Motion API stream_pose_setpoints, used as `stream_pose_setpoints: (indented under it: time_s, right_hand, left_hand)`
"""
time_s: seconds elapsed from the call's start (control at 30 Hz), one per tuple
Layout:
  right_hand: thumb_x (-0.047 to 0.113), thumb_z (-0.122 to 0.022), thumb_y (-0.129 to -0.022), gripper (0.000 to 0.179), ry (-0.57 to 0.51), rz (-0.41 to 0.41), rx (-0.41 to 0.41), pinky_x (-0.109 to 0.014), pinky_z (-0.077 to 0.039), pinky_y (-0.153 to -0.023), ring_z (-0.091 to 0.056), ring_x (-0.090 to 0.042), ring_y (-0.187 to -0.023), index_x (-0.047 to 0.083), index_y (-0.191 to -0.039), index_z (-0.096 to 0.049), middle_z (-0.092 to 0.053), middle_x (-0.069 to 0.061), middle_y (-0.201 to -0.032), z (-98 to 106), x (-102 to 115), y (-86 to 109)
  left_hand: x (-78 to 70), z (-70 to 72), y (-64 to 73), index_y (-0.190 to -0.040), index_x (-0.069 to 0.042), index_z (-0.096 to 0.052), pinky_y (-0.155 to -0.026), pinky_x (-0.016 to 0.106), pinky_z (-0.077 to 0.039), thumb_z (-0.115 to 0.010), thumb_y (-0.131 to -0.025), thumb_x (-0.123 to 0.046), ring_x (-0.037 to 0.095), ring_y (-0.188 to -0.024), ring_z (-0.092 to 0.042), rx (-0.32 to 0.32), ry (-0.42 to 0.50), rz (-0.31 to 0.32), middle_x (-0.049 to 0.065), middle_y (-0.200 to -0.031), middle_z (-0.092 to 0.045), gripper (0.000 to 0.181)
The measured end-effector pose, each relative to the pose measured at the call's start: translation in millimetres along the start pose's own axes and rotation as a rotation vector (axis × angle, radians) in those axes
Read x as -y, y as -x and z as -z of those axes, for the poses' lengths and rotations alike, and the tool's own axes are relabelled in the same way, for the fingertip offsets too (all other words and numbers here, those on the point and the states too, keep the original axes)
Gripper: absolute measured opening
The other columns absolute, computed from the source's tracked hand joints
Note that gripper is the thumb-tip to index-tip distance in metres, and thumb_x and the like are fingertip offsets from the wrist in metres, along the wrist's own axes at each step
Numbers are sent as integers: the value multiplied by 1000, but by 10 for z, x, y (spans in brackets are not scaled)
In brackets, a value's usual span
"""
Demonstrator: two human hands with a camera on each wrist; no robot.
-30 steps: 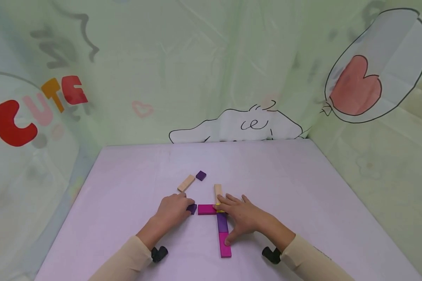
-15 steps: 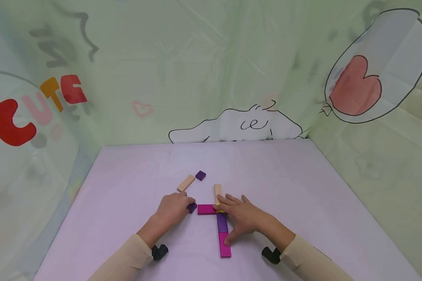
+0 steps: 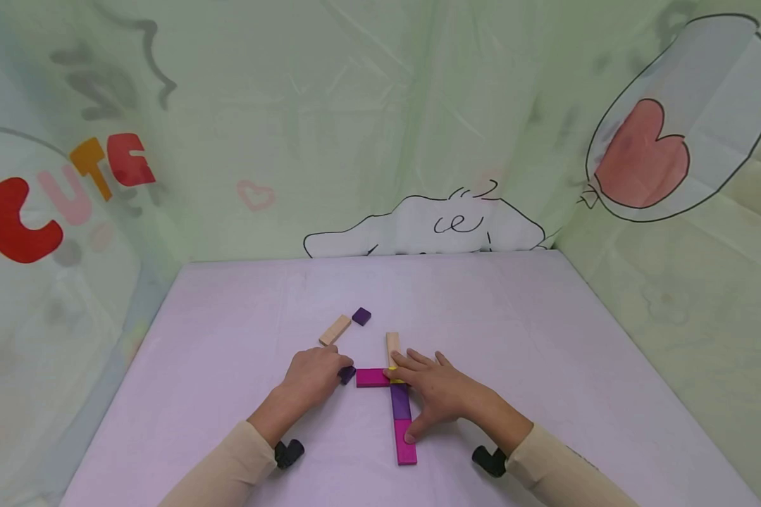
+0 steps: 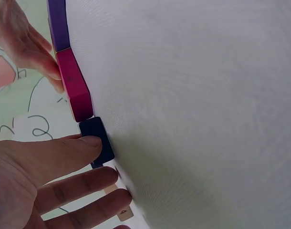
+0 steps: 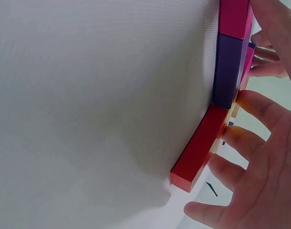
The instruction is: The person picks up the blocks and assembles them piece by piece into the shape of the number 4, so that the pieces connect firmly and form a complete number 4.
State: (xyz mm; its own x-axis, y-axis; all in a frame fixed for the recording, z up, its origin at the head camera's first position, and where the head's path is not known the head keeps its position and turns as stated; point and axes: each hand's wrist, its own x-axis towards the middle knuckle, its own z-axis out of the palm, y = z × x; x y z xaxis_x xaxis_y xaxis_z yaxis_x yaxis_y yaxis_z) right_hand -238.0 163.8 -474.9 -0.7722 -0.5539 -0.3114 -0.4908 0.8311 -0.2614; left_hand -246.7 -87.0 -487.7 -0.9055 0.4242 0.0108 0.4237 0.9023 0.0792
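Observation:
In the head view my left hand pinches a small dark purple block at the left end of a magenta block. The left wrist view shows the thumb on that dark block, its end close to the magenta one. My right hand lies spread over the joined blocks, a fingertip by the yellow block and the thumb on the lower magenta block. Between them lies a purple block. A red block beneath the right fingers appears in the right wrist view; the hand hides it from the head view.
A plain wooden block extends away from the yellow one. Farther back lie a loose wooden block and a small dark purple block. Everything lies on a pale table with printed curtains behind and at both sides.
The dark purple block in my left hand has tilted slightly and shifted right, narrowing its gap to the magenta block. My right hand stays in place.

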Motion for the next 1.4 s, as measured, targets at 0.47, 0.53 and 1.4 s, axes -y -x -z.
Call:
stream_pose_setpoints:
  time_s: [0.47,0.53,1.4]
  right_hand:
    - [60,-92,-63,99,-1,-11,4,-72,-16,-121,-21,-32,-160,29,-150,-54,-31,-1,-170,-1,8,-6]
    - [60,-92,-63,99,-1,-13,3,-72,-16,-121,-21,-32,-160,29,-149,-55,-32,-1,-170,-6,8,-12]
    - [60,-92,-64,99,-10,-9,10,-73,-16,-120,-21,-33,-160,29,-151,-53,-31,-1,-170,-3,-4,-9]
  left_hand:
    - [-10,-6,3,-109,-20,-81,-65,32,-56,-81,-88,-11,16,-77,-67,-9,7,-10,0,-89,-70,23]
    - [-12,0,9,-110,-20,-81,-66,32,-56,-80,-89,-11,16,-77,-67,-6,8,-8,0,-89,-70,23]
    - [185,189,-74,-139,-19,-65,-70,35,-54,-76,-92,-24,15,-80,-59,48,119,60,5,-113,-72,49]
